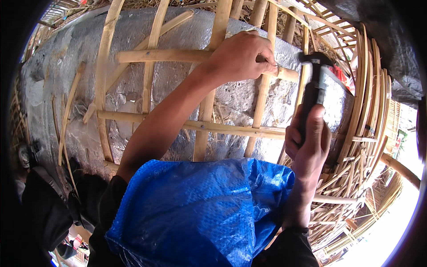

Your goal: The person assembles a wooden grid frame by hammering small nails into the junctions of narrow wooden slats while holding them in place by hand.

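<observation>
A lattice of split bamboo strips lies before me, with an upper cross strip [164,55] and a lower cross strip [240,130] running over several upright strips. My left hand [243,55] rests on the right part of the upper cross strip. Its thumb and fingertips are pinched together where that strip crosses an upright strip [261,100]; what they pinch is too small to make out. My right hand [309,140] is wrapped round the black handle of a hammer [316,84]. The hammer is raised upright to the right of my left hand, its dark head slightly blurred.
A blue woven plastic sheet [200,209] covers my lap. Beneath the lattice spreads a silvery foil surface [62,66]. Bundled bamboo strips [362,89] curve along the right side, with a pile of thin sticks [338,218] below. Loose strips [71,111] lie at left.
</observation>
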Available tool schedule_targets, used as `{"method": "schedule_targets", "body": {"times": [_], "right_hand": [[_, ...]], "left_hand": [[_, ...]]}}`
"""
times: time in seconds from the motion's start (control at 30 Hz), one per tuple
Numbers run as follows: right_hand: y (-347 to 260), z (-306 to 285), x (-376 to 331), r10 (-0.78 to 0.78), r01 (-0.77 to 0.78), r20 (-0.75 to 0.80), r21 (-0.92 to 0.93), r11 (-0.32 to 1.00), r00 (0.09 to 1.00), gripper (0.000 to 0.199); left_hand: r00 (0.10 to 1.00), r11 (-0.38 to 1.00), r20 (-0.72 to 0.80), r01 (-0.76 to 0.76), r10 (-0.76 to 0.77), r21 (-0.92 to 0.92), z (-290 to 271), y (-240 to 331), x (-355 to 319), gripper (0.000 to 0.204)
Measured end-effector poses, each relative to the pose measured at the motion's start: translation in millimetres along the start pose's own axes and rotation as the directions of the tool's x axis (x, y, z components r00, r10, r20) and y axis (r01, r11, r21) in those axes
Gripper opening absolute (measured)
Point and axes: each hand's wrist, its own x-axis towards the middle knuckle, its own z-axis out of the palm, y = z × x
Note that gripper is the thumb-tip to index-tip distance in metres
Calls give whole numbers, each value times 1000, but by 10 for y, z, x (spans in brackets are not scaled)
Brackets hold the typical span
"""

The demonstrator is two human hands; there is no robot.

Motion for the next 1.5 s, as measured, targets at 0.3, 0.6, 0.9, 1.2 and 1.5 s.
{"method": "schedule_targets", "body": {"times": [0.3, 0.6, 0.9, 1.2, 1.5], "right_hand": [[85, 45, -42, -162, 163, -25, 71, 984, 986, 65], [102, 56, 10, -99, 107, -79, 94, 990, 992, 61], [120, -39, 105, 71, -69, -23, 83, 994, 997, 58], [111, -39, 144, 107, -106, -10, 115, 988, 994, 55], [182, -119, 194, 118, -123, 47, 120, 985, 992, 54]], "left_hand": [[995, 994, 32, 96, -95, -52, 32, -10, -3, 21], [1000, 999, -16, 6, -7, -52, 2, -24, 26, 29], [983, 968, 118, 162, -141, -191, -74, -22, 33, 28], [989, 978, 101, 124, -109, -166, -59, -29, 0, 25], [894, 879, 54, 424, -445, 221, -91, 294, 25, 26]]}}
